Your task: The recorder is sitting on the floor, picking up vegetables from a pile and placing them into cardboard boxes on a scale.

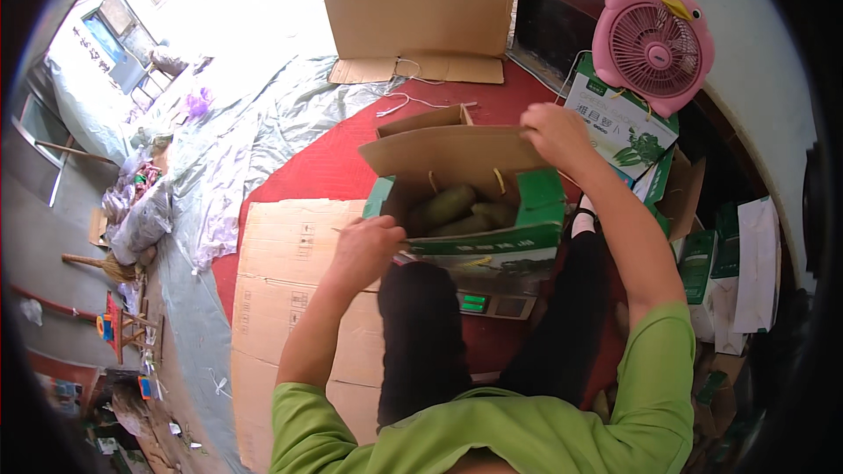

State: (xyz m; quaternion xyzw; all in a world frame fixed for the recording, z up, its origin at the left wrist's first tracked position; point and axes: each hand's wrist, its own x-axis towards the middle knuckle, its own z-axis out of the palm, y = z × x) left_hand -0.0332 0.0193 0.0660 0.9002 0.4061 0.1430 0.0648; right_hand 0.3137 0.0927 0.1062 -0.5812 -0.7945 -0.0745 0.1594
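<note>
Two bare hands, one open carton, head view only.

Item: carton [505, 254], green and printed, standing open at the knees, apparently on a scale [509, 305] with a lit green display. Contents: at least three long green vegetables [450, 206], lying close together; deeper layers, if any, hidden. Fittings: two yellow cord loops [500, 180] inside the raised back flap [448, 154]; a green side flap [540, 193] at each end.

Right hand [558, 133]: fingers closed in a pinch on the far right corner of the back flap. Left hand [367, 250]: fingers curled at the near left corner of the carton; whether they pinch an edge or only rest there, cannot tell.

Step in hand, by judgement: managing the flaps of the filled carton. Moving the back flap would call for a light grip, with the near corner steadied and the side flaps and cords kept free of the fold.

Other containers: small open box [424, 116] just behind the carton, inside not visible; white-and-green box [615, 118] at right, apparently beneath a pink fan [659, 57], contents hidden; green and white cartons [701, 268] grouped at far right, contents not shown. Flattened cardboard [277, 281] on the floor, left.
</note>
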